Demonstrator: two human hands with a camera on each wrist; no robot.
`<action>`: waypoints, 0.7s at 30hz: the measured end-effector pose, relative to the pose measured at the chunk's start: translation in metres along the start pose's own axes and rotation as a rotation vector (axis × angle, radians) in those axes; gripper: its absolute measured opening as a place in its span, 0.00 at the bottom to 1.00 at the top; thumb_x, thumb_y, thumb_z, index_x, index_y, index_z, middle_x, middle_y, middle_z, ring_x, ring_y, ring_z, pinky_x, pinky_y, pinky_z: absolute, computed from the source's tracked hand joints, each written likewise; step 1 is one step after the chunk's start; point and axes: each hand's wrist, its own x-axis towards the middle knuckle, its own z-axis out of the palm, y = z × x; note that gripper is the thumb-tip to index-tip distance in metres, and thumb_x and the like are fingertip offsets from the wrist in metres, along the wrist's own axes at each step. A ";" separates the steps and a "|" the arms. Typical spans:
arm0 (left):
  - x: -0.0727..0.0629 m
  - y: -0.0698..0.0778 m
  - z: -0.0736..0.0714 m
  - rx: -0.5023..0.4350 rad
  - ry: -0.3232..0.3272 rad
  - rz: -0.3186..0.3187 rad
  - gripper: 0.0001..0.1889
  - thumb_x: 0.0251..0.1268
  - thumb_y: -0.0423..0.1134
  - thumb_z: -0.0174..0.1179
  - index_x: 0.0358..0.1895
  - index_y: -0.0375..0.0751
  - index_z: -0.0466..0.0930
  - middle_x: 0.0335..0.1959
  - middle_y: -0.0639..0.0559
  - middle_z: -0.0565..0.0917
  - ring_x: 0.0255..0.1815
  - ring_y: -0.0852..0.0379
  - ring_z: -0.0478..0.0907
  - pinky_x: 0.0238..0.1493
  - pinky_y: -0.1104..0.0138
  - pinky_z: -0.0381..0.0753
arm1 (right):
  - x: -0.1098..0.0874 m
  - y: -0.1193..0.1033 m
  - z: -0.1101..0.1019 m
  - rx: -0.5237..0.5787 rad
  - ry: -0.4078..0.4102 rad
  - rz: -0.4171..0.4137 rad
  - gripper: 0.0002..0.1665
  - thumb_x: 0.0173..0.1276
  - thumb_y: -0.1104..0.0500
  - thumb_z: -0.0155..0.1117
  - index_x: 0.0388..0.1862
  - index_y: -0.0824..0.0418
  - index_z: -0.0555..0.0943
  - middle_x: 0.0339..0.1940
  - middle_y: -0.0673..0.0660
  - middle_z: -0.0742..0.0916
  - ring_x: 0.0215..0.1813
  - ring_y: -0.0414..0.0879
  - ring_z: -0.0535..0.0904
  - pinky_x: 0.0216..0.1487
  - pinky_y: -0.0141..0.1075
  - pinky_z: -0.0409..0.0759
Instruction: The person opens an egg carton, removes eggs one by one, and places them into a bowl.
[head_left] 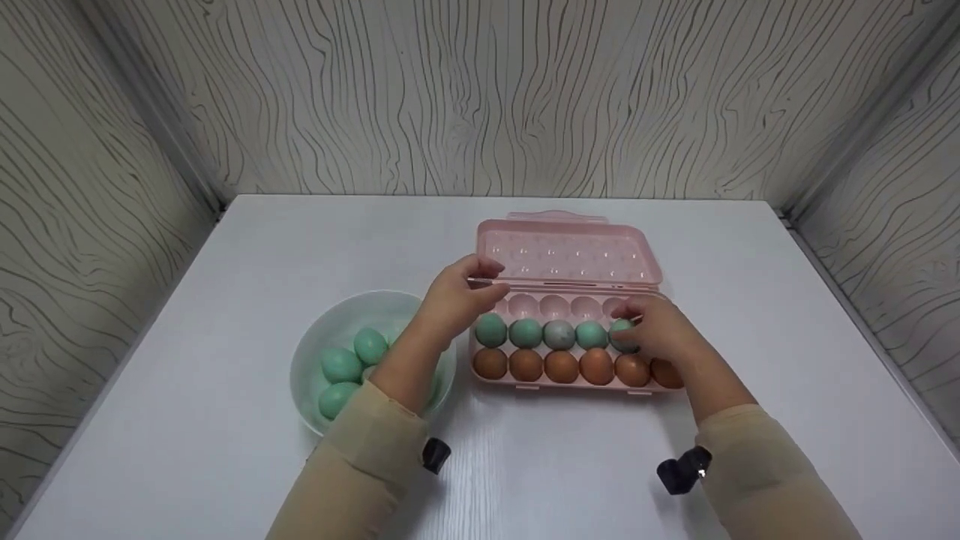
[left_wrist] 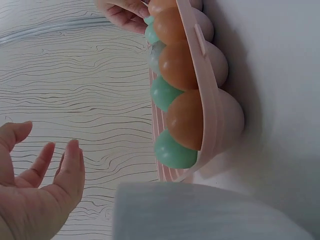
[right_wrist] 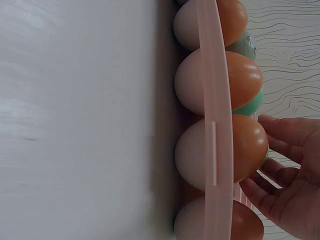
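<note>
A pink egg carton (head_left: 570, 388) lies with its lid (head_left: 566, 255) swung back. Brown eggs (head_left: 562, 367) fill its front row, and green eggs (head_left: 526, 333) plus a greyish one (head_left: 559, 335) sit in the middle row. My right hand (head_left: 656, 330) grips the green egg (head_left: 621, 336) near the right end of the middle row; in the right wrist view its fingers (right_wrist: 270, 187) reach behind a brown egg. Above the carton's back left corner, my left hand (head_left: 461, 296) holds nothing, its fingers apart and loosely bent in the left wrist view.
Left of the carton, a white bowl (head_left: 301, 382) holds several green eggs (head_left: 341, 365), partly hidden by my left forearm. Unfilled cups (head_left: 555, 306) show in the carton's back row. Patterned panels (head_left: 480, 97) wall the white table (head_left: 562, 465) at the back and sides.
</note>
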 end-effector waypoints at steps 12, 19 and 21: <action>-0.001 -0.004 0.002 -0.049 -0.018 0.029 0.12 0.59 0.40 0.60 0.46 0.49 0.75 0.45 0.54 0.76 0.49 0.56 0.74 0.44 0.66 0.78 | 0.002 0.000 0.010 -0.159 0.077 -0.058 0.08 0.55 0.66 0.62 0.36 0.61 0.80 0.37 0.57 0.81 0.41 0.52 0.74 0.45 0.46 0.72; 0.001 -0.006 0.004 -0.031 -0.040 0.014 0.12 0.59 0.40 0.59 0.46 0.49 0.75 0.49 0.49 0.76 0.49 0.57 0.73 0.44 0.67 0.78 | 0.000 0.000 0.004 -0.108 0.062 -0.019 0.16 0.57 0.63 0.63 0.46 0.62 0.78 0.44 0.60 0.79 0.46 0.54 0.72 0.50 0.49 0.71; 0.001 -0.007 0.005 -0.039 -0.046 0.020 0.12 0.59 0.40 0.59 0.46 0.48 0.75 0.50 0.48 0.76 0.49 0.56 0.73 0.44 0.67 0.78 | -0.001 -0.001 0.000 -0.100 0.060 -0.004 0.20 0.56 0.61 0.63 0.49 0.62 0.76 0.47 0.61 0.79 0.49 0.55 0.72 0.52 0.51 0.71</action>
